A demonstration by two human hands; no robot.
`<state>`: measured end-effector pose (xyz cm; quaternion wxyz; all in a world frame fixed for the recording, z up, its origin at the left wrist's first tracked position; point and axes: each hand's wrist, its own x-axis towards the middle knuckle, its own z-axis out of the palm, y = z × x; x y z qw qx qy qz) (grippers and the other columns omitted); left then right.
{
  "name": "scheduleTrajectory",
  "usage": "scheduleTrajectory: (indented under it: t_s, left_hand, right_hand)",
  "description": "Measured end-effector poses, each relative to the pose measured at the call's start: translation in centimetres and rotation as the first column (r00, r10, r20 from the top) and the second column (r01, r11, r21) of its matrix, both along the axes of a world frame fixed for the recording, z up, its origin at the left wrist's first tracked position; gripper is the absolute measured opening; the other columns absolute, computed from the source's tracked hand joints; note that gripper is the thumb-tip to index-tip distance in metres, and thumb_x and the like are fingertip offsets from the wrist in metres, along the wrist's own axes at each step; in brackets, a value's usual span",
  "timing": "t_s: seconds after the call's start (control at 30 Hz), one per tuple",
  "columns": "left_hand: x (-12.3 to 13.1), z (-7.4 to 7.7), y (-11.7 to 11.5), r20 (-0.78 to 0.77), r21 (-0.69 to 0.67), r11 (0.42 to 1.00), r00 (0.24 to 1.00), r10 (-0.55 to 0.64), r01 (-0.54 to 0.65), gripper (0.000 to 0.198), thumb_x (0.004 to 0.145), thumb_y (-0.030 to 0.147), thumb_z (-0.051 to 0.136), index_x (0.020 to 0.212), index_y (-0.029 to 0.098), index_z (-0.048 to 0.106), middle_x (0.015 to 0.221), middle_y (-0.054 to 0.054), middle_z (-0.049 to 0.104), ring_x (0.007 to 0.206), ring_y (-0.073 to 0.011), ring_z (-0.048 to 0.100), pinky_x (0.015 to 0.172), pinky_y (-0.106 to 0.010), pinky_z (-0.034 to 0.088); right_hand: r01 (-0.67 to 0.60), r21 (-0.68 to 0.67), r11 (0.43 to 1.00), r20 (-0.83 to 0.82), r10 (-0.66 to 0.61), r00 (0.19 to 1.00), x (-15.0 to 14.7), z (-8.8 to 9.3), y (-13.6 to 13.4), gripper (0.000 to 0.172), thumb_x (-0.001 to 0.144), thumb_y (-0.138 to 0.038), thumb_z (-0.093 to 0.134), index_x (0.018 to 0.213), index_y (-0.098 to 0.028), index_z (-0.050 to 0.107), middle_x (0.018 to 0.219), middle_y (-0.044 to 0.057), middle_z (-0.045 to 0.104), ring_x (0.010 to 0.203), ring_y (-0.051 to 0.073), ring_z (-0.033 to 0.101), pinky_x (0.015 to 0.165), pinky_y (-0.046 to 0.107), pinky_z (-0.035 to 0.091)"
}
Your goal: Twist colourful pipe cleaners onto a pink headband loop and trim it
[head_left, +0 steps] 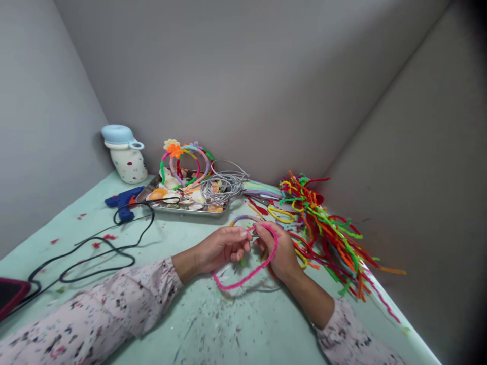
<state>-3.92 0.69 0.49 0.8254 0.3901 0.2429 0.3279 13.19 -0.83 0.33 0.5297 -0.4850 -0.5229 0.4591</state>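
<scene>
A pink pipe cleaner (247,279) curves in a loop below and around my hands. My left hand (224,247) pinches it near its upper end, fingers curled. Close beside it, my right hand (277,249) is closed on the same pink pipe cleaner, thumb and forefinger near the left fingertips. Between the hands a bit of green shows at the left fingers; what it belongs to is unclear. Behind them a purple and orange wrapped piece (243,218) arches up, its lower part hidden by my hands.
A metal tray (190,210) holds shells, wrapped rings (186,157) and coiled wire (228,185). To its left are a blue glue gun (124,202), black cable (95,238), bottle (127,159) and phone (11,296). Colourful pipe cleaners (327,228) lie along the right edge.
</scene>
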Motion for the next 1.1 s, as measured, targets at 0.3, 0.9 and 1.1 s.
scheduleTrajectory:
  t_s: [0.3, 0.9, 1.1]
  left_hand:
    - [0.9, 0.4, -0.7, -0.185, 0.093, 0.984, 0.968, 0.166, -0.151, 0.03, 0.072, 0.034, 0.074, 0.081, 0.014, 0.053, 0.066, 0.003, 0.057, 0.04, -0.0015, 0.047, 0.038, -0.013, 0.027]
    - [0.9, 0.8, -2.1, -0.607, 0.718, 0.677, 0.619, 0.499, 0.159, 0.026, 0.093, 0.032, 0.039, 0.076, 0.018, 0.053, 0.062, 0.002, 0.056, 0.055, -0.0111, 0.05, 0.056, -0.022, 0.036]
    - [0.8, 0.3, -1.9, -0.625, 0.77, 0.579, 0.5, 0.599, 0.268, 0.025, 0.094, 0.027, 0.036, 0.078, 0.018, 0.052, 0.069, -0.001, 0.06, 0.065, -0.0151, 0.054, 0.062, -0.025, 0.035]
  right_hand:
    - [0.039, -0.002, 0.999, 0.047, -0.038, 0.998, 0.0, 0.4, -0.5, 0.03, 0.08, -0.048, 0.063, 0.082, -0.019, 0.064, 0.054, -0.002, 0.057, 0.045, 0.011, 0.043, 0.042, 0.023, 0.032]
    - [0.109, 0.045, 0.993, 0.026, -0.111, 0.994, -0.1, 0.2, -0.3, 0.031, 0.083, -0.048, 0.058, 0.077, -0.018, 0.063, 0.056, -0.004, 0.049, 0.051, 0.011, 0.043, 0.049, 0.024, 0.036]
    - [0.19, 0.144, 0.971, 0.106, -0.206, 0.973, 0.0, -0.1, -0.1, 0.03, 0.085, -0.047, 0.055, 0.084, -0.019, 0.065, 0.066, -0.002, 0.056, 0.058, 0.014, 0.049, 0.053, 0.026, 0.039]
